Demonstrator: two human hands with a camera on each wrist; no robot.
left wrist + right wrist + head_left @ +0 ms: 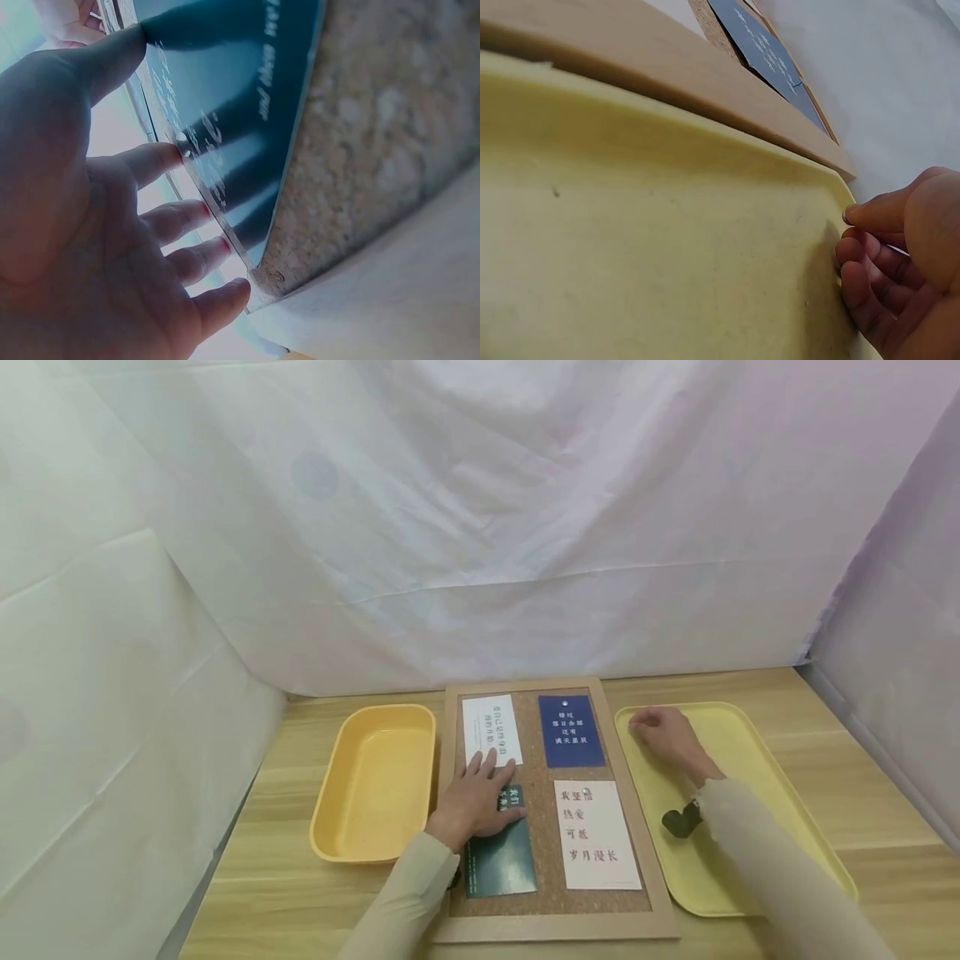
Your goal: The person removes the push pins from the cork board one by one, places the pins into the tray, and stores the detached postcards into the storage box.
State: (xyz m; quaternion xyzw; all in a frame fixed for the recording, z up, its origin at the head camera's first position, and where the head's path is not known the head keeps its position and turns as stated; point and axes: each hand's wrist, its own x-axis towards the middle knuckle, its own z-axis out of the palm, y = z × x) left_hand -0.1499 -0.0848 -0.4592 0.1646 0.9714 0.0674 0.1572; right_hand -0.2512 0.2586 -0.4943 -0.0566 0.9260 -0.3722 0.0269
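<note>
Head view: your left hand (474, 806) flat with fingers spread on the dark green card (501, 847) and white card (491, 729) on the cork board (555, 914), your right hand (663, 735) curled in the yellow tray (780, 793), left wrist view: straight fingers (161, 159) pressing the green card, right wrist view: fingertips (862, 247) bunched at the tray's corner, whether anything is pinched you cannot tell.

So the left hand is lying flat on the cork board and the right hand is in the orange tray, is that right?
Not quite. The right hand is in the pale yellow tray, right of the cork board, as the head view shows. The orange tray holds no hand. The left hand is on the board.
</note>
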